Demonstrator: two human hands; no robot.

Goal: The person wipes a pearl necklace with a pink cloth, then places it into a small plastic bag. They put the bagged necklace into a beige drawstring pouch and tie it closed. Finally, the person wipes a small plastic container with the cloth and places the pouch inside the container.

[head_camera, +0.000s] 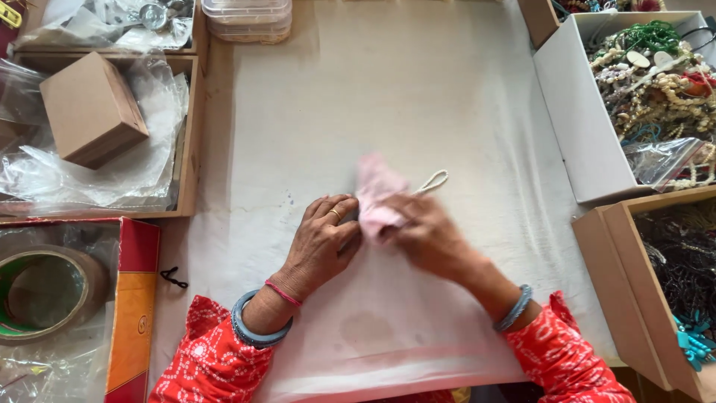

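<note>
Both hands closed on a small pink pouch over the cloth-covered counter.
We see the left hand (322, 237) and right hand (426, 233) pinching the pink pouch (377, 195) between them. Beyond the right hand, a white box (578, 127) holds bead necklaces (656, 89); beyond the left hand, a wooden tray (190, 134) holds a brown carton (91, 108).

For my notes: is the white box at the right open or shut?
Open. The white box has no lid on it, and the bead necklaces heaped inside show from above.
</note>
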